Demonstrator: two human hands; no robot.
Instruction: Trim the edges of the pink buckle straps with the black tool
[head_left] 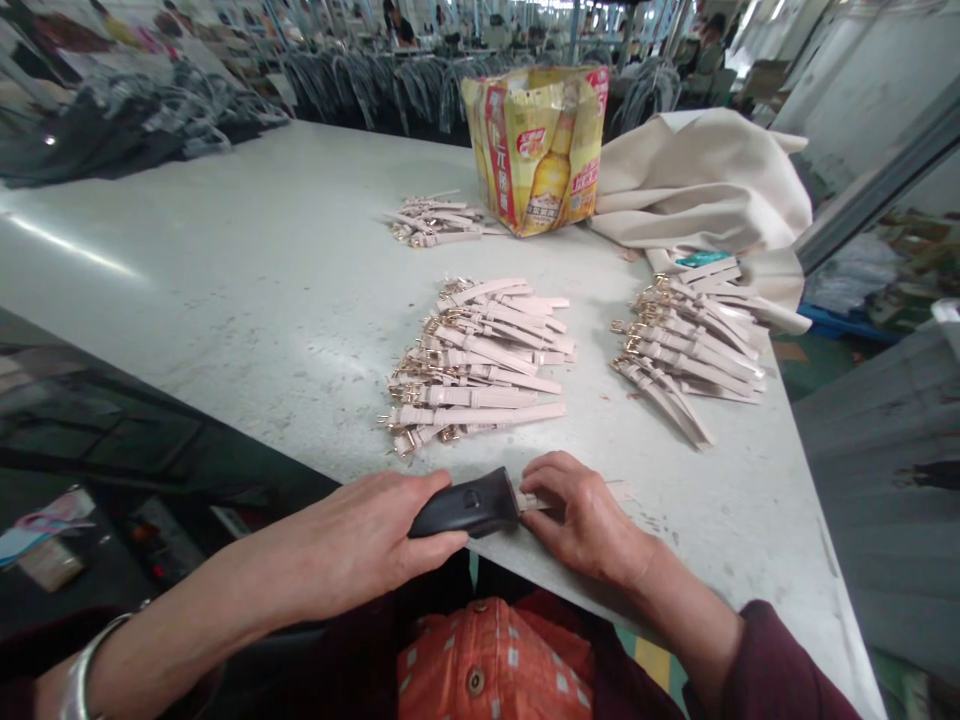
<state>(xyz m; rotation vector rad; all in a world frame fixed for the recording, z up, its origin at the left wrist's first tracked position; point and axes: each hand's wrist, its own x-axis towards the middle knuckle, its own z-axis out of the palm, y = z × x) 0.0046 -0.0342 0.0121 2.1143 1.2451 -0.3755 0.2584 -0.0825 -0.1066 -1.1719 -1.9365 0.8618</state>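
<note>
My left hand [409,520] is wrapped round a black hand-held tool [474,503] with a flared end and a round mark on its side; its exact kind does not show. The flared end points right, against a short pale strap [534,501]. My right hand [585,515] pinches that strap between thumb and fingers, close to the tool. Part of the strap is hidden under the fingers. Just beyond both hands lies a pile of pale pink buckle straps [487,370], their gold buckles mostly to the left.
Another strap pile [686,345] lies on the right of the table [225,290], and a smaller one [435,220] further back. Behind stand a yellow beer carton [536,155] and draped beige material [697,180]. Dark strapped items [142,120] are heaped at the far left.
</note>
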